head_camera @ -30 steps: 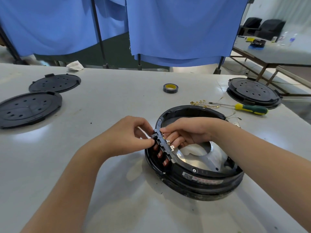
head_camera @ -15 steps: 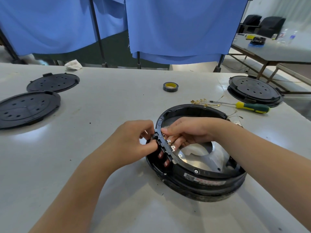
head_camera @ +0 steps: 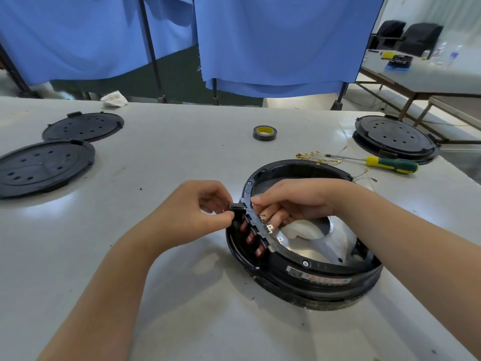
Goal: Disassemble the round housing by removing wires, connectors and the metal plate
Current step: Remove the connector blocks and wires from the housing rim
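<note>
The housing sits on the counter just right of centre, open side up, with the metal plate shining inside it. The step in hand looks like pulling connectors from the housing's wall at its 9 o'clock side, where a row of red connectors stands along the outer face and small metal tabs poke through on the inner side.

The left hand works from outside the rim; its thumb and fingers are pinched together on a small black connector at the top of the row. The right hand reaches across from 3 o'clock, fingers curled over the rim and pressing at the tabs inside — whether they actually clamp a tab or merely brace the wall cannot be told, as the fingertips are partly hidden.

Three red connectors appear to be seated below, and the plate is not yet lifted, so the task seems well short of done. The next move likely calls for a straight outward pull by the left hand while the right steadies the wall or pushes the tab through; a twist could bend the tabs or jam the piece.

Loose gold-tipped wires and a screwdriver lie at 1 o'clock from the housing, a tape roll at 12. Black lids lie at 9 and 10 o'clock — another stack at 2.
</note>
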A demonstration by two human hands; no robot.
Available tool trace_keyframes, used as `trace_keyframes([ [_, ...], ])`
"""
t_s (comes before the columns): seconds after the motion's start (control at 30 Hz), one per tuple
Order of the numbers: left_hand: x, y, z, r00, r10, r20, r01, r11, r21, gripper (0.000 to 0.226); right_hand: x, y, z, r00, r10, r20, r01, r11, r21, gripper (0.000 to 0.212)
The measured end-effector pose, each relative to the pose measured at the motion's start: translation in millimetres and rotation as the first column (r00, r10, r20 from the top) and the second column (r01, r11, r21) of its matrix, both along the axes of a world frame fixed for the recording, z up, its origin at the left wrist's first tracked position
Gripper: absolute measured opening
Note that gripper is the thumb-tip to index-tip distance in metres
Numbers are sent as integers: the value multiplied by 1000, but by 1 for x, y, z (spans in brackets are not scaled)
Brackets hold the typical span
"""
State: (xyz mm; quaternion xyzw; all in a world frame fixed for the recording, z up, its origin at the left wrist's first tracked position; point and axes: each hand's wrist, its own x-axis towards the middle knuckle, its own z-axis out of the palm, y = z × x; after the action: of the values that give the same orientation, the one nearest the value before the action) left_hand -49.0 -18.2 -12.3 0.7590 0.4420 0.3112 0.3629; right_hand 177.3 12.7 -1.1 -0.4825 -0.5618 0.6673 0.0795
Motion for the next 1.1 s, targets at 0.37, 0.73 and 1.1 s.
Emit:
trace_keyframes([
  [0.37,-8,6,5,923,37,383,34,983,-178,8,-2,-12,17,986,-26,165,-10,978,210,27],
  [0.73,43,-3,3,836,107,539,-47,991,-124,23,-3,-56,39,919,-291,-265,393,725,566,16],
  [1.1,66,10,-12,985,153,78,-149,987,-53,56,113,-42,36,581,-762,-285,748,362,557,23],
])
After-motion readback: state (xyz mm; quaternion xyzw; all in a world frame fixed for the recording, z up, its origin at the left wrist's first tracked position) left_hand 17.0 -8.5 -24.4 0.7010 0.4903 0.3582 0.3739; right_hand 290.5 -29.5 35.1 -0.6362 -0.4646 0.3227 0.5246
